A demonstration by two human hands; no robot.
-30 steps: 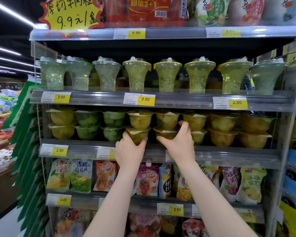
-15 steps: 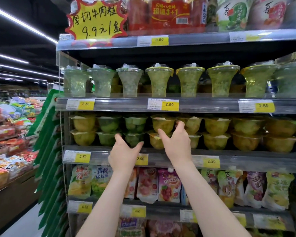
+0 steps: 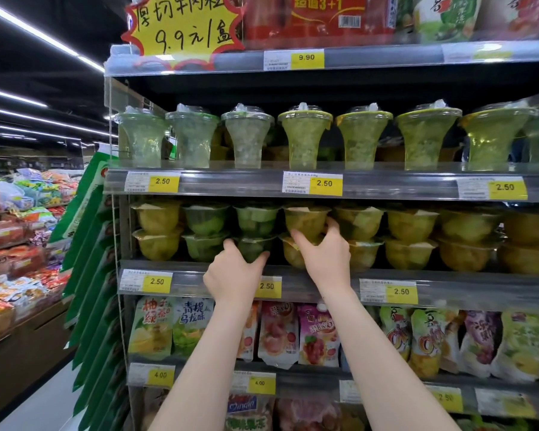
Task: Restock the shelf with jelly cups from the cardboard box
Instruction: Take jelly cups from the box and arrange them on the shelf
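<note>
Jelly cups: the bowl-shaped cups sit two high in a row along the middle shelf [image 3: 324, 275], centre of the frame. I am working a green jelly cup [image 3: 252, 248] in the bottom tier and a yellow jelly cup [image 3: 305, 220] in the tier above it, one column to the right.
Left hand: my left hand [image 3: 234, 275] cups the green one from below and in front, thumb on its left side, fingers [image 3: 260, 258] curled round its right. I read it as a hold that seats the cup square under the one stacked on it.
Right hand: my right hand [image 3: 325, 259] reaches higher, with fingers spread narrow round the lower wall of the yellow cup, one fingertip on its left and the others on its right side. I judge this steadies the top tier while the lower cup is set.
Why stacked so: the flat lids carry the next cup, so each column has to line up or it will tip.
Cardboard box: not in view from the head camera, so I cannot tell how many cups are left.
Shelf above: tall flared cups [image 3: 304, 138] stand in a single row, upper half of the frame.
Shelf below: printed pouches [image 3: 318, 334] hang in a row behind my forearms.
Price tags: yellow 2.50 labels [image 3: 324, 183] run along the shelf rails.
Far left: another aisle of packets [image 3: 19, 213], well apart.
</note>
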